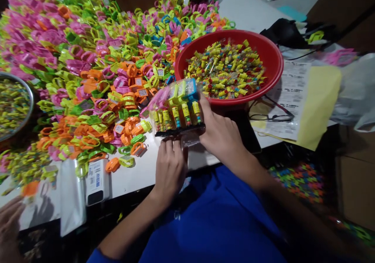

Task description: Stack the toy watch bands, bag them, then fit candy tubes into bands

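Note:
A clear plastic pack (175, 112) is held up above the table's front edge. Inside it stand pink, yellow-green and blue toy watches over a row of small yellow-capped candy tubes with coloured balls, on a black base strip. My right hand (222, 134) grips the pack's right side, its thumb hidden. At the bottom edge, the fingers of my left hand (171, 163) are close together against the black strip, their tips partly hidden by the pack. Loose toy watches (129, 130) in orange, green, pink and yellow lie just left of it.
A red basin (275, 70) full of wrapped candy tubes stands behind the pack. Toy watches are heaped across the back left. A metal bowl (32, 107), white box (98, 177), clear bags (72, 200), glasses (272, 117) and printed sheets (293, 99) lie around. Another person's hand (11, 220) is lower left.

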A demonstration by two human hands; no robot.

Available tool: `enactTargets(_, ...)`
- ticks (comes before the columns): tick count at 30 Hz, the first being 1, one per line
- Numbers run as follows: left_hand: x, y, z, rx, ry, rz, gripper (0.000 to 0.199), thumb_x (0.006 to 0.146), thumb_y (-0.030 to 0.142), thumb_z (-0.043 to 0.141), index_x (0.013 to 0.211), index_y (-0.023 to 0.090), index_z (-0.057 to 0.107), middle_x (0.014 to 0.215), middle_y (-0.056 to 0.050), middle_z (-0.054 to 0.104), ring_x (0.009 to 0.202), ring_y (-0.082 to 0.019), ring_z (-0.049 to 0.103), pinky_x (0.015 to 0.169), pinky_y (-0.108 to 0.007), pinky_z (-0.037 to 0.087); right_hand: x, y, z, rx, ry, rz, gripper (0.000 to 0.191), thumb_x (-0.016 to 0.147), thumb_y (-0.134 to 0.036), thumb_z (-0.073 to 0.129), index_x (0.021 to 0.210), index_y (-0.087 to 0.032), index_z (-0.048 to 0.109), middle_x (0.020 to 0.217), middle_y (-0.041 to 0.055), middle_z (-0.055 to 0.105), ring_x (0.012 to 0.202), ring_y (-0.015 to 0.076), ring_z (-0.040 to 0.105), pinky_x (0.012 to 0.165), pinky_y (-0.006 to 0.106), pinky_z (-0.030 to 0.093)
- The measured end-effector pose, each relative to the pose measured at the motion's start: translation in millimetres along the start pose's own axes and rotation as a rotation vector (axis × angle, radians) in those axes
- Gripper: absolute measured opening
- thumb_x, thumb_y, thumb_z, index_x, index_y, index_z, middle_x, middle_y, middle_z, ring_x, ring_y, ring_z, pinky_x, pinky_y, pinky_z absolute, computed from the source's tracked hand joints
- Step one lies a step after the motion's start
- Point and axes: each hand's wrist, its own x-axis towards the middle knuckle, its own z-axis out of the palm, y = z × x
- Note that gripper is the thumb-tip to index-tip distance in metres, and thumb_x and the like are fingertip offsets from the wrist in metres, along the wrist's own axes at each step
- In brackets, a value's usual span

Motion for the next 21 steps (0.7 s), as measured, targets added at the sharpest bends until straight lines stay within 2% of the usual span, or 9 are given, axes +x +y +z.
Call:
enactTargets(4,-4,2,9.0,0.089,-0.09,-0.041,0.029,0.097,0.006,0.061,0.125,0.007,0.069,0.117,-0.022,0.074,0.108,-0.036,0.066,0.092,-0.048,0.052,-3,-3,5,0.017,-0.005,-0.015,0.105,0.095,-0.019,0.06,0.176,-0.02,-0.006,0.131,0.0199,0.077,0.103,0.0428,0.079,0.087,0.058,0.064)
enactTargets(7,-5,-1,14.9,0.103,-0.038,-0.007,0.025,0.097,0.007,0.064,0.121,0.007,0.072,0.108,-0.02,0.077,0.107,-0.037,0.067,0.09,-0.048,0.051,-4,-3,11,0.07,0.016,-0.022,0.104,0.098,-0.025,0.059,0.175,-0.021,-0.01,0.139,0.0194,0.074,0.106,0.0422,0.078,0.087,0.057,0.065)
enactTargets(11,-8,-1,17.3,0.046,0.004,0.076,0.018,0.099,0.008,0.062,0.113,0.012,0.072,0.093,-0.014,0.078,0.093,-0.033,0.067,0.083,-0.044,0.049,-5,-3,20,0.117,0.041,-0.029,0.096,0.098,-0.022,0.055,0.176,-0.022,-0.002,0.153,0.0183,0.065,0.106,0.0403,0.078,0.086,0.055,0.065)
enactTargets(16,-9,2,7.7,-0.079,0.006,0.213,0.01,0.1,0.01,0.061,0.102,0.017,0.068,0.101,-0.011,0.08,0.103,-0.029,0.069,0.086,-0.04,0.047,-4,-4,22,0.092,0.063,-0.049,0.103,0.09,-0.012,0.055,0.176,-0.024,0.0,0.155,0.0152,0.063,0.107,0.0376,0.077,0.088,0.05,0.065)
enactTargets(18,-4,2,3.5,-0.076,-0.026,0.214,0.006,0.101,0.015,0.062,0.099,0.018,0.066,0.094,-0.009,0.079,0.094,-0.027,0.071,0.084,-0.04,0.046,-2,-3,21,0.106,0.052,-0.08,0.105,0.088,-0.009,0.053,0.176,-0.022,-0.002,0.154,0.0154,0.064,0.109,0.0371,0.076,0.091,0.05,0.065)
enactTargets(21,4,0,1.4,-0.018,-0.087,0.121,0.008,0.1,0.017,0.061,0.107,0.017,0.066,0.081,-0.007,0.075,0.078,-0.027,0.07,0.079,-0.039,0.046,2,-1,19,0.115,0.011,-0.133,0.106,0.088,-0.009,0.051,0.175,-0.021,-0.009,0.149,0.0156,0.068,0.114,0.0372,0.075,0.092,0.051,0.064)
